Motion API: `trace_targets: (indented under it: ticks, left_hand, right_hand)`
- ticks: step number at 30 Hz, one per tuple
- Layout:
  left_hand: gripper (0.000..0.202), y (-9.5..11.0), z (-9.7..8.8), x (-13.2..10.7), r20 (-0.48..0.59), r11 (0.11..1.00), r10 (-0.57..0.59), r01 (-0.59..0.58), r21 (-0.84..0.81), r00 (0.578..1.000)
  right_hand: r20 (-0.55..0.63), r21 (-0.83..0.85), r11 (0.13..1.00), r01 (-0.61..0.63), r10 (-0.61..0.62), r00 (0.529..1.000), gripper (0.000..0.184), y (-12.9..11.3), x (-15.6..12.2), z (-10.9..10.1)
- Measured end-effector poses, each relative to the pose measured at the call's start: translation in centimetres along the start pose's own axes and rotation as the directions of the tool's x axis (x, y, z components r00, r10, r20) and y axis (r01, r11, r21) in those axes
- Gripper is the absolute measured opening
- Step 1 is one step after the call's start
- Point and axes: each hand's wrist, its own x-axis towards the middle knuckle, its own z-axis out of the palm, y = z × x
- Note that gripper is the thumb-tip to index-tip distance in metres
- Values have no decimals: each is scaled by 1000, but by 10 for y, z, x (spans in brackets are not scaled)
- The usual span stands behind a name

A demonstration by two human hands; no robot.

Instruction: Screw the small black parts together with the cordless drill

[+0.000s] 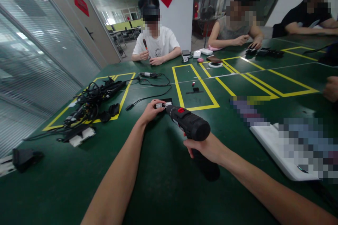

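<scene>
At the far left edge of the dark green table [163, 190] sits a black blocky part [25, 158], and just to its right lies a white-and-black plastic housing [79, 135]. Behind them a tangled heap of black cables and tools [92, 103] fills a rectangle of yellow floor tape [126, 91]. A black corded screwdriver [148, 74] lies further back, with its lead looping to the right.

Near the middle, the left hand [151, 111] rests palm down on the table. Its fingers are curled, with the fingertips closed on a small white and silver part [160, 105]. That part lies on a flat black plate [167, 100], just left of a second yellow taped box [196, 107]. The chuck of a black cordless drill with a red switch [188, 123] points straight at the part, its tip touching or nearly touching it. The right hand [204, 146] is wrapped tightly around the drill's grip below the body and holds the tool tilted up off the table.

Inside the second taped box lie a small black piece [195, 90] and a tiny red item [193, 83]. A flat white tray [274, 154] lies to the right, partly blurred.

Across the table, a person in a white T-shirt [158, 44] holds a red-handled tool [145, 44], and two more people sit further right
</scene>
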Motion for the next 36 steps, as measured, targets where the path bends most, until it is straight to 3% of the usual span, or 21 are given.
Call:
trace_targets:
  ticks: [36]
  left_hand:
    - [35, -5, 0, 2, 22, 999, -22, 23, -48, 1000]
  right_hand:
    - [-5, 30, 1000, -8, 8, 1000, 15, -1, 1, 1]
